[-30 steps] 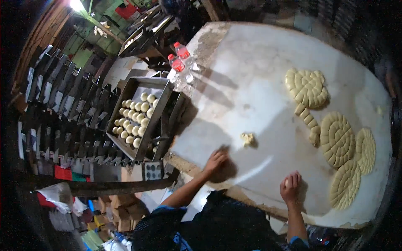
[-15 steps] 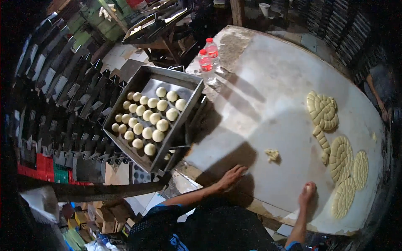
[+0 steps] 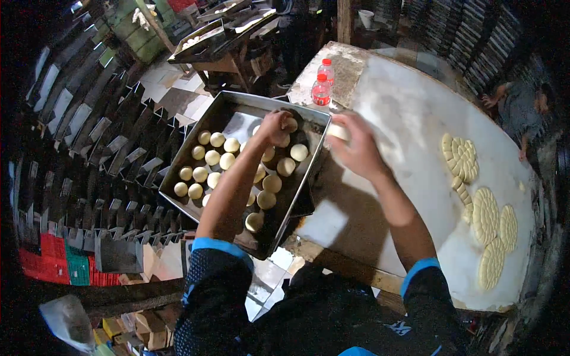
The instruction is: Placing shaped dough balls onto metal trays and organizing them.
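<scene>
Partly hidden by the left forearm (image 3: 228,202), dough balls (image 3: 227,161) lie in a metal tray (image 3: 240,126), its long sides slanting from lower left to upper right. The left hand (image 3: 275,128) curls at one ball (image 3: 290,124), grip unclear; the blurred right hand (image 3: 358,148), half closed, holds another ball (image 3: 338,132) near two bottles (image 3: 321,92).

Bakery workroom, as I view it remotely: dough balls (image 3: 227,161) sit in a metal tray (image 3: 240,125) at left; cut dough rounds (image 3: 485,213) lie on a worktable (image 3: 404,172) at right.
</scene>
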`<state>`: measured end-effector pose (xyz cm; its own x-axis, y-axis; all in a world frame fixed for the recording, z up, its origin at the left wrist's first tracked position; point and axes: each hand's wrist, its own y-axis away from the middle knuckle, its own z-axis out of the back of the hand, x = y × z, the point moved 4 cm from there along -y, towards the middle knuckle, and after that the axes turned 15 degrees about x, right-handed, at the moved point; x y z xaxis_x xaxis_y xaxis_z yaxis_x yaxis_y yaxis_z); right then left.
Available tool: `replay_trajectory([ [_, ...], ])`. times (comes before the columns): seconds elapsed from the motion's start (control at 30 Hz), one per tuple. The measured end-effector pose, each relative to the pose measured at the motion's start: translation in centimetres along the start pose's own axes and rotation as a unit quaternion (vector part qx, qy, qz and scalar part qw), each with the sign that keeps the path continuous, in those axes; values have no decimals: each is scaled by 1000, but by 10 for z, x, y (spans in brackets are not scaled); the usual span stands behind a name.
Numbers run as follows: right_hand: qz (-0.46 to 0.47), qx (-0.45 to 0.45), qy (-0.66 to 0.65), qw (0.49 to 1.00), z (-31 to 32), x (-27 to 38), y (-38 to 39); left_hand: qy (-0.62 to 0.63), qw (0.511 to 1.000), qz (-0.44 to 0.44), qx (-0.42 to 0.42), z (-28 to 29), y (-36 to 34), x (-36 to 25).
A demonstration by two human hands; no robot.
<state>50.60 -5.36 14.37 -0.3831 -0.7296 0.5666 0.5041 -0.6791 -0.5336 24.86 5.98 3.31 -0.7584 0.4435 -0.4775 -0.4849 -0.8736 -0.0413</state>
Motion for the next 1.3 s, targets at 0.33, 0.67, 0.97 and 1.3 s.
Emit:
replay_trajectory([
  [0.33,-123,-150,70,979,18,-68,135,47,978,-88,-181,60,88,-273],
  [0.67,-419,-242,174,858,166,-127,568,246,913,-264,189,-434,-48,-465],
  [0.97,-469,-372,219,770,215,-112,613,45,974,156,160,-558,-257,-596],
  [1.3,-515,-355,238,743,216,-113,635,547,812,120,167,-524,-120,-525],
])
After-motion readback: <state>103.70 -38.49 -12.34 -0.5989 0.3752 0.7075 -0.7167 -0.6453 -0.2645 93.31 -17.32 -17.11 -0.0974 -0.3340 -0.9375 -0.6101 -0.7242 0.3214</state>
